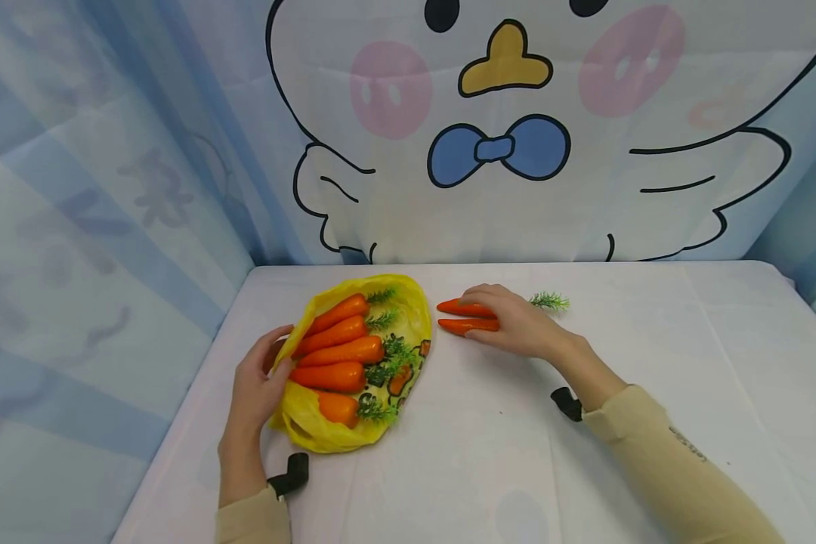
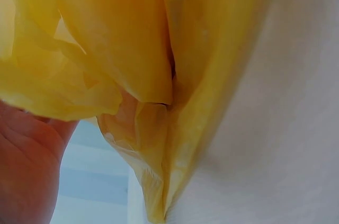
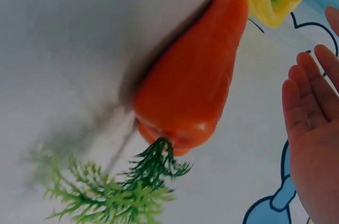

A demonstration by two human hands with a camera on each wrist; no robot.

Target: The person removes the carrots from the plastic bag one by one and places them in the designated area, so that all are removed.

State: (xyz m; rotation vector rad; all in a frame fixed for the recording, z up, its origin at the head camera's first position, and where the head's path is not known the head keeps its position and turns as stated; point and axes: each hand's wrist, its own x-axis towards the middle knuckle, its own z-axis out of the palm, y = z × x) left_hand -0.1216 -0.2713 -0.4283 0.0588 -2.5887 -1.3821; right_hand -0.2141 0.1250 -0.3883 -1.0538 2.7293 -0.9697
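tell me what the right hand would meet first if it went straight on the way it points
Probably the two loose carrots, partly hidden by the right hand in the head view; past their tips, the yellow bag. Depth is hard to judge.

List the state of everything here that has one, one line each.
Yellow bag: mouth open
Five bagged carrots: side by side, lowest partly covered
Two other carrots: outside the bag, side by side
Left hand: gripping the bag's edge
Right hand: fingers extended, at the two other carrots
White tablecloth: spread out

Seemingly slim gap, bag point(image 1: 306, 431) to carrots point(image 1: 464, 326)
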